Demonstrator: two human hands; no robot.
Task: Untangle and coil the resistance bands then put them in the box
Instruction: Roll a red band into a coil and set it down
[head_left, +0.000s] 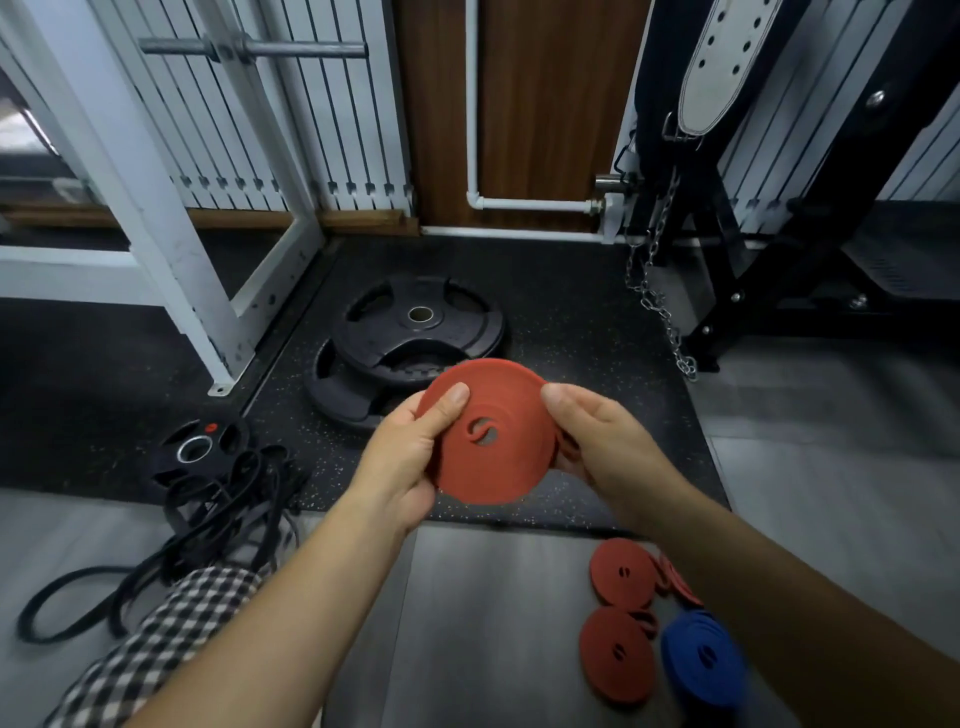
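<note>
Head view, nearest first: two finished red coils (621, 571) and a blue coil (701, 654) lie on the grey floor (493, 623) beside our right forearm. Above them we hold the red band coil (493, 431) between both hands. The left hand (410, 457) has its thumb on the face and fingers behind; the right hand (597, 436) has fingers curled round the rim at the loose tail.

Judgement: press the turns flat and tuck the tail in. Box not in view.

Left: black tangle (218, 519), not yet done. Beyond: speckled rubber mat (571, 322), weight plates (421, 332), white rack (156, 208), chain (654, 296).
</note>
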